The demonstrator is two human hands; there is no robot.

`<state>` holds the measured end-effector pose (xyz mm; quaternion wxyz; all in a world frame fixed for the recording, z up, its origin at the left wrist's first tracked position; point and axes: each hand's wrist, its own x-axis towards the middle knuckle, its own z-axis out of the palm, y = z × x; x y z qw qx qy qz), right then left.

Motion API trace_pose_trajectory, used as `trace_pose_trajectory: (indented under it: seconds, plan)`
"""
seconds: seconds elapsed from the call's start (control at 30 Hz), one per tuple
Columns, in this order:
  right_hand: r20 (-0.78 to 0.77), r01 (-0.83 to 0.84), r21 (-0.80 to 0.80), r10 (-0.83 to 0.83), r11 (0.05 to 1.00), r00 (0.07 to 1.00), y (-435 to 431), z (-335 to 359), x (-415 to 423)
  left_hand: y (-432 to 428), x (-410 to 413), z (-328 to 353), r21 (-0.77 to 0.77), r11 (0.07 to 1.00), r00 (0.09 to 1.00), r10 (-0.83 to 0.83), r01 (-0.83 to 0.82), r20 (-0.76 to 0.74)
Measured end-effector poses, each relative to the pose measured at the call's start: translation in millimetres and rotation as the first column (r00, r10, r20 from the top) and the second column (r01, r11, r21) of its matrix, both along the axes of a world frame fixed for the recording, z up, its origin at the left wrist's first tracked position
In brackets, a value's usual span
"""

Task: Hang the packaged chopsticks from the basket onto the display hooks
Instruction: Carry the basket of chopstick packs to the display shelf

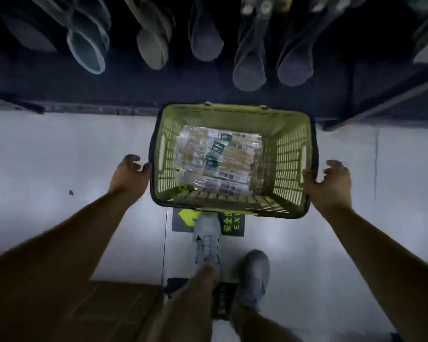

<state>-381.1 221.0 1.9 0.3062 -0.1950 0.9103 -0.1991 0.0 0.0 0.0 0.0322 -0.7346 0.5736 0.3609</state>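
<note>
A green plastic basket (232, 114) is on or just above the pale floor in front of a dark display rack. Several clear packs of chopsticks (219, 156) with green labels lie flat in its bottom. My left hand (130, 175) is at the basket's left rim, fingers loosely curled and the tips touching the edge. My right hand (331, 185) is at the right rim, thumb against the edge and fingers spread away from it. Neither hand holds a pack. The hooks themselves are too dark to make out.
Packaged spoons and ladles (153, 45) hang in a row on the dark display above the basket. My shoes (206, 239) stand just behind the basket, on a green exit sticker (232, 224). A brown cardboard box (89, 309) lies at the lower left.
</note>
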Motion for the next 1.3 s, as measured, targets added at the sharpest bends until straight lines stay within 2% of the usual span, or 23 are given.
trace_pose_trajectory:
  seconds: [0.1,0.17,0.27,0.33,0.43,0.53,0.63,0.73,1.07,1.17,1.3]
  plan:
    - [-0.022,0.061,-0.039,-0.062,0.997,0.998,-4.0,-42.2,-3.8,-8.2,-0.2,-40.5,-0.067,0.997,0.999,-0.026,0.029,0.044]
    - [0.019,0.133,-0.077,-0.131,0.988,0.991,-7.1,-62.4,-0.9,-9.1,-2.4,-58.4,-0.044,0.999,1.0,-0.003,0.002,-0.016]
    - [0.0,0.187,-0.123,-0.188,0.975,0.982,-10.6,-81.1,-1.8,-9.7,-7.0,-74.7,-0.03,0.995,0.989,0.093,-0.097,-0.111]
    - [-0.011,0.201,-0.128,-0.204,0.971,0.979,-12.0,-86.6,-6.0,-10.6,-11.0,-83.9,-0.059,0.985,0.979,0.151,-0.16,-0.137]
    - [0.003,0.198,-0.126,-0.199,0.972,0.98,-9.1,-82.2,-8.6,-7.1,-14.6,-81.3,-0.118,0.981,0.985,0.145,-0.156,-0.098]
    - [-0.025,0.206,-0.132,-0.211,0.969,0.977,-2.1,-59.4,-7.6,-1.3,-16.2,-60.0,-0.088,0.983,0.981,0.153,-0.164,-0.115]
    - [-0.065,0.236,-0.139,-0.246,0.962,0.967,13.2,-17.8,-6.2,8.5,-20.4,-16.6,-0.112,0.988,0.99,0.091,-0.104,-0.11]
    - [-0.041,0.283,-0.126,-0.29,0.951,0.956,37.7,42.9,-4.9,21.4,-25.9,48.0,-0.141,0.989,0.996,0.022,-0.035,-0.088]
    - [-0.04,0.43,-0.067,-0.434,0.9,0.9,137.3,323.9,9.5,57.1,-47.0,342.3,-0.086,0.99,0.986,-0.12,0.11,-0.118]
    - [-0.04,0.498,-0.074,-0.501,0.864,0.864,163.1,390.2,14.5,62.0,-61.8,402.3,-0.112,0.972,0.968,-0.22,0.207,-0.119]
    - [-0.059,0.608,-0.102,-0.615,0.787,0.786,194.7,447.5,22.9,64.2,-94.2,450.3,-0.149,0.935,0.932,-0.342,0.323,-0.121]
